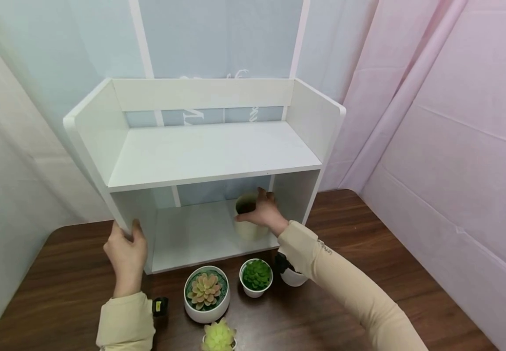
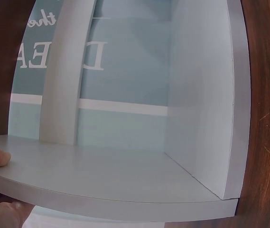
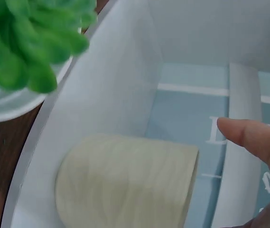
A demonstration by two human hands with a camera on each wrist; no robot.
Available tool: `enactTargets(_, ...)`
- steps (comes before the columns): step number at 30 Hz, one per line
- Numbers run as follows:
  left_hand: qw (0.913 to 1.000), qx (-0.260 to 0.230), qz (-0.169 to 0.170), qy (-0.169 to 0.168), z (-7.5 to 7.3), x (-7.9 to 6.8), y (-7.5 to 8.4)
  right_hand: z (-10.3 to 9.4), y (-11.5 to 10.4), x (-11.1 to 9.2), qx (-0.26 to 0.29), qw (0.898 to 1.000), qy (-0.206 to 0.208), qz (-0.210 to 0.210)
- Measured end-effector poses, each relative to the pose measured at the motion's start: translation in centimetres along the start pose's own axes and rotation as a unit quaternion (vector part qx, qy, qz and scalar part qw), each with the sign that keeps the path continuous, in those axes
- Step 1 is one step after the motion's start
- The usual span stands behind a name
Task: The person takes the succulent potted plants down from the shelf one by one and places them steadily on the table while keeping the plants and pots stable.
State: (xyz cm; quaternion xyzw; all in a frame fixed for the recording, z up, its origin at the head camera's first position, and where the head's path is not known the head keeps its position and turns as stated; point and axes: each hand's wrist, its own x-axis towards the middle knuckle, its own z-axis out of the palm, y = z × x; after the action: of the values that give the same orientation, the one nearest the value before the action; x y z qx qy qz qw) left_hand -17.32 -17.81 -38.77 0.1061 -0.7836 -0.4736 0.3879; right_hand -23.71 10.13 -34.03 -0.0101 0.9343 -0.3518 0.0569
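Note:
A white two-tier shelf unit (image 1: pixel 213 146) stands on the table. My left hand (image 1: pixel 126 253) grips the front edge of its left side panel (image 2: pixel 101 178), thumb on one face and fingers on the other. On the lower shelf, toward the right end, stands an upright cream pot (image 1: pixel 247 233) with a wavy ribbed surface (image 3: pixel 125 183). My right hand (image 1: pixel 265 213) is over its rim with thumb and fingers spread. In the right wrist view the thumb (image 3: pixel 248 135) is straight and apart from the pot; the other fingers are mostly hidden there.
Before the shelf stand a white bowl with a peach succulent (image 1: pixel 205 292), a small pot with a green succulent (image 1: pixel 256 275), and a yellow-green succulent (image 1: pixel 219 336). Another white pot (image 1: pixel 294 279) is partly behind the right sleeve. Curtains (image 1: pixel 455 170) hang beyond the brown table (image 1: pixel 367 234).

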Motion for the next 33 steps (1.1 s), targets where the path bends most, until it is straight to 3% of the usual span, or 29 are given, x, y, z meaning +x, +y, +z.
enactTargets(4, 1.0, -0.003, 0.004, 0.003, 0.1, 0.0, -0.1, 0.0, 0.3, 0.7, -0.008, 1.0, -0.003, 0.014)
enactTargets(15, 1.0, -0.002, 0.004, -0.001, 0.1, 0.1, -0.2, 0.4, 0.5, 2.1, -0.095, 0.995, -0.015, 0.012)
enactTargets(33, 0.9999, -0.009, -0.008, -0.008, 0.0, 0.0, 0.0, 0.7, 1.0, 2.2, -0.096, 0.995, -0.015, 0.003)
